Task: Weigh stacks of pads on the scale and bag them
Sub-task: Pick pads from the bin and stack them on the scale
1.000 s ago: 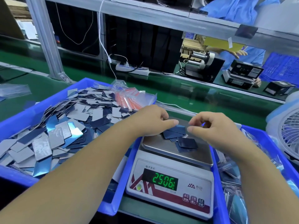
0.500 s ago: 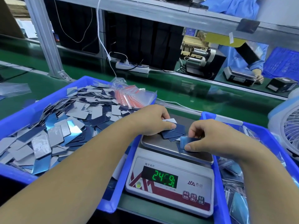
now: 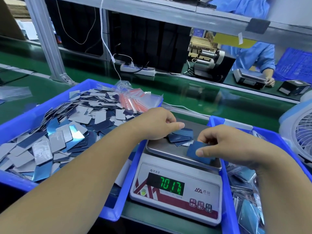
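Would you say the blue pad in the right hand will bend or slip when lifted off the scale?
Probably stiff: the blue pad stays flat in the right hand. Its glossy face suggests it may slip. Likely light, being thin.

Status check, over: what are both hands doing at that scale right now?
Left hand on loose pads on the scale pan. Right hand pinching a blue pad over the pan. Display lit green. Nothing in the way.

Our left hand [image 3: 156, 124]: bare, no glove, ring or watch that we can see.
Our right hand [image 3: 224, 143]: bare too, short nails on thumb and fingers.
Our forearms: uncovered, no sleeves reaching into view.
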`<state>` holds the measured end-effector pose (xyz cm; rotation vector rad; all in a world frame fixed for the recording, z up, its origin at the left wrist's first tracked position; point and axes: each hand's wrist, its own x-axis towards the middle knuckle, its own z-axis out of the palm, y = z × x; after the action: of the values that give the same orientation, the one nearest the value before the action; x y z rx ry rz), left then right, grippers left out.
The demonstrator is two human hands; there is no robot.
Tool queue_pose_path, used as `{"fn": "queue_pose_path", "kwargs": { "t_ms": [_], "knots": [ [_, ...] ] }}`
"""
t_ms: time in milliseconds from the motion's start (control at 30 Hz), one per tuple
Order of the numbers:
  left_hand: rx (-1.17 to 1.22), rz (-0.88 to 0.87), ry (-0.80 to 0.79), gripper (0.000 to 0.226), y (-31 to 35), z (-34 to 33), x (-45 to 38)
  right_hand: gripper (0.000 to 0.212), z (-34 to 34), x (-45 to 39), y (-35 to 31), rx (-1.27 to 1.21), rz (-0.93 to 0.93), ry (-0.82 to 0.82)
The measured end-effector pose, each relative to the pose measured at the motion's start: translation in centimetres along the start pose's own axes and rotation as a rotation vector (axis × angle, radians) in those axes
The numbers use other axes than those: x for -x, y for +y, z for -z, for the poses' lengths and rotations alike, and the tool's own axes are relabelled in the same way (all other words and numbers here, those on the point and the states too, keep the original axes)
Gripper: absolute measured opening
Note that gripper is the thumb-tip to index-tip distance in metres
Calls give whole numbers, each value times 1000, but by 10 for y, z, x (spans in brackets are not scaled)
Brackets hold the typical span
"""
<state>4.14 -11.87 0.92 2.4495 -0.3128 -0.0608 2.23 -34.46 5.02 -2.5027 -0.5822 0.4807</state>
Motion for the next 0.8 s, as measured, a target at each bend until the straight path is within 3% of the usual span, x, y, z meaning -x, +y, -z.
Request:
{"fn": "queue_pose_path", "kwargs": {
  "t_ms": [133,267,467,700,800],
  "knots": [
    [17,-7,-87,46,2,12,5,11,-8,-14,-2,-280,67,327],
    [-32,-11,-235,45,3,21,12,16,-28,-32,-3,-147,4,440],
    [-170,-47,-240,56,5,18,14,14,-31,-37,1,-69,-32,365],
    [-151,-36,-235,55,12,9,12,33,-24,-31,-4,-23,-145,277],
    [-33,-16,-240,48,15,4,12,36,-21,-28,-7,20,-201,266]
  ]
}}
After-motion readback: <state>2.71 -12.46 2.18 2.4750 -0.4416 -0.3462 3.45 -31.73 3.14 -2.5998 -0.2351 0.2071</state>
